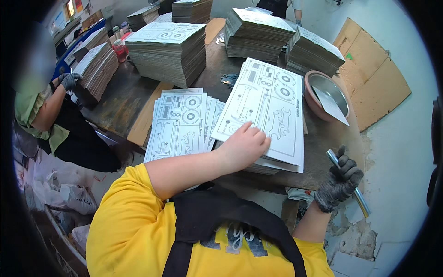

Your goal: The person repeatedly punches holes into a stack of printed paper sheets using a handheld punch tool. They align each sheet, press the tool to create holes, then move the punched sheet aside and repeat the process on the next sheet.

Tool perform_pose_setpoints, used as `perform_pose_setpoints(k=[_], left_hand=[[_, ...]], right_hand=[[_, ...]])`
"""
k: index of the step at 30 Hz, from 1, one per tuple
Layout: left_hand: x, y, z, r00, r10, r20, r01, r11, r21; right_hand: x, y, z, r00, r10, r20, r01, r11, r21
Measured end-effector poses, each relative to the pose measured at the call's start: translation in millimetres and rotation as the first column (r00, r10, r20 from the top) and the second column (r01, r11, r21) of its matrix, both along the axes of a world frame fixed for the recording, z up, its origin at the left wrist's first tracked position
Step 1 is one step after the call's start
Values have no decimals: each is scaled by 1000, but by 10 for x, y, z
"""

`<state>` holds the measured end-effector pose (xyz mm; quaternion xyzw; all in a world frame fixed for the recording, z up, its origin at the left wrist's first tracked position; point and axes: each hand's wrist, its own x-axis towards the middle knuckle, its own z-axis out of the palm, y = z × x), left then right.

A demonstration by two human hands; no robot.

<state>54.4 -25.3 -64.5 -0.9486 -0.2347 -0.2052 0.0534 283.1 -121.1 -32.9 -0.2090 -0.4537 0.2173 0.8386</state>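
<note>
A stack of white printed boards [277, 111] lies before me, its top sheet drawn with circles, wrenches and other outlines. My bare left hand [244, 147] rests on this top board's lower left part. Its fingers are curled in, and whatever they may hold is hidden. Out to the right, my right hand [339, 182], in a grey knit glove, is closed around a shiny metal rod [362, 203]. The rod slants, with one end showing above the fist and the other below. Fanned, similar printed sheets [177, 122] lie left of the stack.
Tall board stacks [166, 55] stand farther back on the dark table [115, 106]. A pinkish basin [314, 99] with a metal bowl and a card is at the right, near a cardboard sheet [369, 69]. A co-worker's gloved hands [69, 81] touch a stack at the left; another person stands behind.
</note>
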Motion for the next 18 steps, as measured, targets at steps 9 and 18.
perform_pose_setpoints(k=[9,18], left_hand=[[18,-99,93,987,-18,-157,24,999,41],[62,18,449,995,-27,95,42,986,-159]], right_hand=[[211,-260,-180,999,-37,-23,36,998,-43],[242,-297,-184,992,-11,-128,4,998,-61]])
